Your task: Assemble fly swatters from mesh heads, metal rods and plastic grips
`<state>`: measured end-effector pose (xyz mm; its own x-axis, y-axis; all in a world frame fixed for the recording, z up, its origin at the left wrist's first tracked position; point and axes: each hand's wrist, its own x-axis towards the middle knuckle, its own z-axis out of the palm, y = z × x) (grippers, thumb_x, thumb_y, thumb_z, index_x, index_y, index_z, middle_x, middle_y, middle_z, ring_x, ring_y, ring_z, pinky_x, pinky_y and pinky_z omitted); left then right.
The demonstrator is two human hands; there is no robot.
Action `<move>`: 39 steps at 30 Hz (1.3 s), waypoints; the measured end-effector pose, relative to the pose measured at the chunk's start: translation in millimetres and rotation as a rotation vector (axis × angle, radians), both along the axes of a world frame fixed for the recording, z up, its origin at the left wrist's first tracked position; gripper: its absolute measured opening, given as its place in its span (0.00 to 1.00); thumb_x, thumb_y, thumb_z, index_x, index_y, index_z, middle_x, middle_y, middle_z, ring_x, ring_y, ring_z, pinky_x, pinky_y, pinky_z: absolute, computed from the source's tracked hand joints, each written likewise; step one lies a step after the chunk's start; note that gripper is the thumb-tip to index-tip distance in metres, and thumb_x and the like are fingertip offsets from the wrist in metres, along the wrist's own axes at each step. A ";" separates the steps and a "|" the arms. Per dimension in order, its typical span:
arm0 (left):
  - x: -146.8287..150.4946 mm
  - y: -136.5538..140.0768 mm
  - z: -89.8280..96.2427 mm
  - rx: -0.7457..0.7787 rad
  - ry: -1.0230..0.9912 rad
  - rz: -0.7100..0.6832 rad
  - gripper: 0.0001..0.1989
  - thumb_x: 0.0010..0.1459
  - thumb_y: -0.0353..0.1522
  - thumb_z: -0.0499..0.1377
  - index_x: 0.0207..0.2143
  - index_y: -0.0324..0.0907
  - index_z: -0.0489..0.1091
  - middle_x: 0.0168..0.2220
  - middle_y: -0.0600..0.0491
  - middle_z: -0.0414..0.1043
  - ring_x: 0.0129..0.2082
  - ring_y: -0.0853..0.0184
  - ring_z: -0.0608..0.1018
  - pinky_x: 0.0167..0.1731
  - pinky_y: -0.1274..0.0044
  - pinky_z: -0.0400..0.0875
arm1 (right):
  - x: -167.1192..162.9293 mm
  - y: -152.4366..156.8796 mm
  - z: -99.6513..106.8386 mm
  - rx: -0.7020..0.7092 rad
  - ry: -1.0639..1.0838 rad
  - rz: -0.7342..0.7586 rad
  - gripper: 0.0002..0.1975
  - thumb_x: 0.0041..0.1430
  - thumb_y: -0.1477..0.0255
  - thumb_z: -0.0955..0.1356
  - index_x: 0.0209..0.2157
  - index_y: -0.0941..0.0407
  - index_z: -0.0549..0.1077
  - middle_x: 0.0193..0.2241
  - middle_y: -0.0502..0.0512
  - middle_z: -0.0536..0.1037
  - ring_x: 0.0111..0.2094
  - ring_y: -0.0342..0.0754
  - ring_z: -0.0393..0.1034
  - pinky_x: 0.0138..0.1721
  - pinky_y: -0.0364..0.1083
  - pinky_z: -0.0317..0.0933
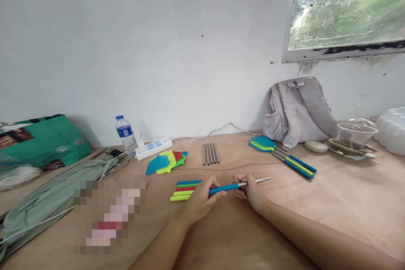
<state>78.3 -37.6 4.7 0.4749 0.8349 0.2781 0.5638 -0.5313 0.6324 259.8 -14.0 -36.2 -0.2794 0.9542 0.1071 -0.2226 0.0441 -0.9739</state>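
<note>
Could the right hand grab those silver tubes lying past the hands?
Probably, yes: nothing seems to stand between the right hand and the silver tubes on the table. But that hand is busy holding the metal rod, so it may have to let go first.

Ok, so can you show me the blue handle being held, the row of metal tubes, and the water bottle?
Blue handle (228,187): head view, on its uncovered blue stretch.
Metal tubes (211,154): head view, midway along one tube.
Water bottle (125,131): head view, on its label.
</note>
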 end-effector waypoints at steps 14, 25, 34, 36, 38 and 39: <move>18.8 -16.2 -5.2 -0.070 -0.055 -0.005 0.12 0.55 0.41 0.51 0.28 0.42 0.59 0.26 0.58 0.62 0.27 0.71 0.64 0.27 0.80 0.56 | -5.2 -17.6 -4.4 0.084 0.170 -0.034 0.12 0.43 0.65 0.56 0.13 0.54 0.50 0.12 0.44 0.47 0.16 0.40 0.41 0.18 0.43 0.37; 12.4 -6.3 0.6 -0.043 -0.079 -0.051 0.09 0.54 0.39 0.53 0.30 0.42 0.59 0.27 0.58 0.61 0.27 0.72 0.64 0.28 0.80 0.57 | -9.4 -9.1 -4.9 0.025 0.221 0.055 0.12 0.43 0.66 0.57 0.12 0.55 0.55 0.09 0.45 0.52 0.13 0.39 0.43 0.17 0.42 0.37; -61.3 55.6 -13.2 0.481 -0.247 0.508 0.09 0.55 0.28 0.45 0.39 0.40 0.60 0.36 0.49 0.61 0.40 0.64 0.67 0.43 0.70 0.63 | 1.0 9.7 -0.6 -0.288 0.494 0.015 0.12 0.45 0.68 0.58 0.12 0.55 0.55 0.11 0.46 0.59 0.13 0.39 0.54 0.14 0.40 0.44; -85.3 71.4 -21.2 0.463 -0.181 0.524 0.15 0.51 0.22 0.44 0.40 0.39 0.63 0.42 0.46 0.60 0.46 0.62 0.66 0.49 0.67 0.58 | 1.9 11.0 0.9 -0.346 0.518 -0.072 0.12 0.45 0.69 0.60 0.13 0.55 0.56 0.09 0.44 0.56 0.13 0.40 0.57 0.14 0.39 0.48; -104.2 82.6 -29.8 0.365 0.064 0.568 0.24 0.46 0.19 0.43 0.45 0.39 0.62 0.49 0.46 0.58 0.52 0.64 0.62 0.53 0.69 0.55 | 1.6 11.4 2.5 -0.388 0.510 -0.145 0.10 0.45 0.71 0.61 0.15 0.55 0.57 0.09 0.43 0.55 0.14 0.40 0.59 0.14 0.38 0.51; -111.1 86.5 -33.8 0.336 0.095 0.588 0.26 0.44 0.18 0.43 0.47 0.38 0.62 0.50 0.45 0.57 0.54 0.63 0.61 0.54 0.69 0.54 | 1.4 11.4 3.2 -0.399 0.499 -0.170 0.09 0.45 0.72 0.62 0.15 0.55 0.58 0.09 0.43 0.56 0.14 0.40 0.60 0.15 0.38 0.52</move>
